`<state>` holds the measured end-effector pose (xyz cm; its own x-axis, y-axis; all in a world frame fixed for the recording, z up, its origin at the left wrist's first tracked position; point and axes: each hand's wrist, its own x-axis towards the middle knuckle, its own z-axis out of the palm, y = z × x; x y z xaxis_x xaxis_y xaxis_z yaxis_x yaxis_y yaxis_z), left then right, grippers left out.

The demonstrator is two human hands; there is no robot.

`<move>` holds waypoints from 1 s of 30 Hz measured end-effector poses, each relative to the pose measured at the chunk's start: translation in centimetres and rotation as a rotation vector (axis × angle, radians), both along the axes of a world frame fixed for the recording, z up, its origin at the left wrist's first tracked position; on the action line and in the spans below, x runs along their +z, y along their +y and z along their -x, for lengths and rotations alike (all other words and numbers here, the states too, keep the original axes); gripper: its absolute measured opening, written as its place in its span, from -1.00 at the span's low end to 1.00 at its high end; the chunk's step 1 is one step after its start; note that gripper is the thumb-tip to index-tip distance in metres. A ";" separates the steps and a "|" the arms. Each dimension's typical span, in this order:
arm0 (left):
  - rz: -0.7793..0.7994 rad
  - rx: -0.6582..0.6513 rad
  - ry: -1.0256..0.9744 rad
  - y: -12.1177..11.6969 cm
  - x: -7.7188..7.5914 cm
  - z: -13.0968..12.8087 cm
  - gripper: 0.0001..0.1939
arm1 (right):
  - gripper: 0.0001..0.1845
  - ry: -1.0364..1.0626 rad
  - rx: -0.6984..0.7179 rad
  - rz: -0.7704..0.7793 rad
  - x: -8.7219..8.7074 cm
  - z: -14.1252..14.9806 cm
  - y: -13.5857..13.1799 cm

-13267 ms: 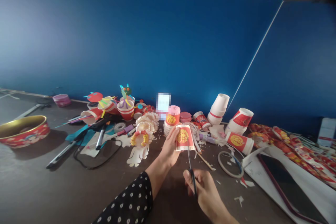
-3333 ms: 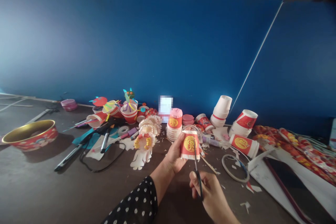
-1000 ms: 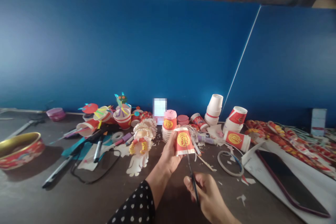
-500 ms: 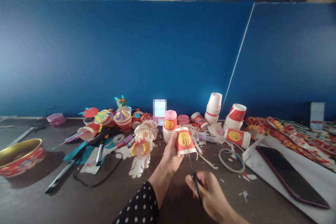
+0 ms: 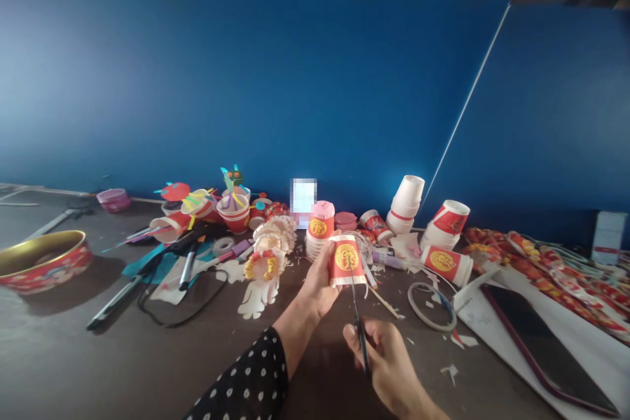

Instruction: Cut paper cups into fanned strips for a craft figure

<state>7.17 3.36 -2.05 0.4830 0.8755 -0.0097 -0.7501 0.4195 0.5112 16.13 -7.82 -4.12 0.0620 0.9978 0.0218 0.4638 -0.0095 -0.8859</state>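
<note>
Gripping a red paper cup (image 5: 347, 258) in left hand (image 5: 319, 287), scissors (image 5: 359, 335) in right hand (image 5: 384, 357), blade tips hidden

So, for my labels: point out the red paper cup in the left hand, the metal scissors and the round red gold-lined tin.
Red paper cup (image 5: 346, 257): head view, on its gold emblem.
Metal scissors (image 5: 357, 302): head view, on the blades.
Round red gold-lined tin (image 5: 46, 273): head view, on its outer wall.

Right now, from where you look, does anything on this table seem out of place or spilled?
Yes. Paper scraps lie scattered on the table, right of the hands, like cutting waste. Farther back, a stack of white cups leans to one side instead of standing straight.
</note>
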 end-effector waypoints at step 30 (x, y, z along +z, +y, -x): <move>-0.041 0.030 0.023 0.5 -0.9 -0.1 -0.47 | -0.53 0.002 0.029 -0.013 -0.8 -0.2 0.3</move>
